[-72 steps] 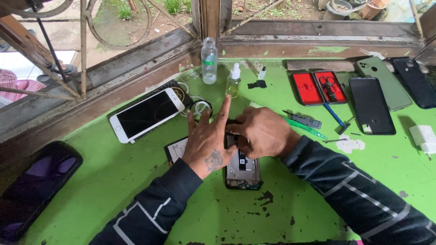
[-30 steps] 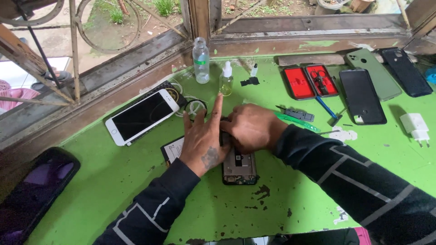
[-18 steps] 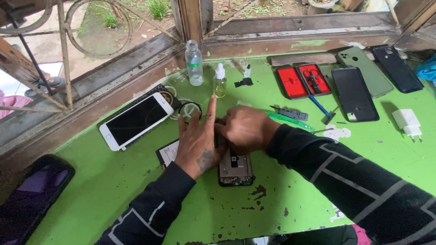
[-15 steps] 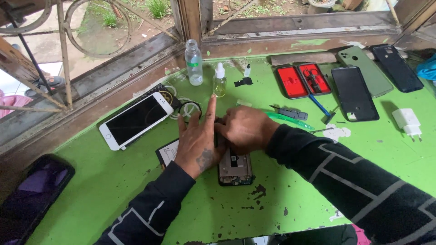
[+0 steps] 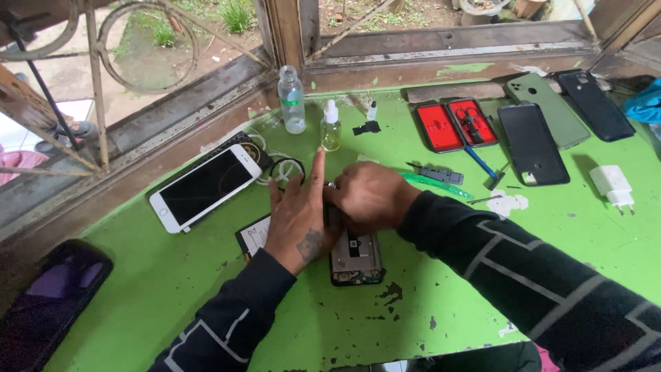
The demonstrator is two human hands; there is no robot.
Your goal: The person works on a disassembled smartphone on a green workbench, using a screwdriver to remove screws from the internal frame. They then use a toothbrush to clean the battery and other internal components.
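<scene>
An opened phone (image 5: 356,258) with its back off lies on the green table (image 5: 482,289), inner parts showing. My left hand (image 5: 299,220) rests flat on its left side, fingers spread and index finger pointing away from me. My right hand (image 5: 372,198) is curled over the phone's upper end, knuckles up; whatever its fingers pinch is hidden. A flat battery-like part (image 5: 253,236) with a white label lies just left of my left hand.
A white phone (image 5: 205,187) lies at the left, a dark phone (image 5: 48,296) at the near left corner. Clear bottle (image 5: 292,100), dropper bottle (image 5: 330,127), red tool case (image 5: 456,125), several phones (image 5: 532,143) and a white charger (image 5: 612,186) stand behind and right.
The view shifted slightly, so everything sits a little lower and left in frame. Both hands stay on the opened phone in nearly the same pose.
</scene>
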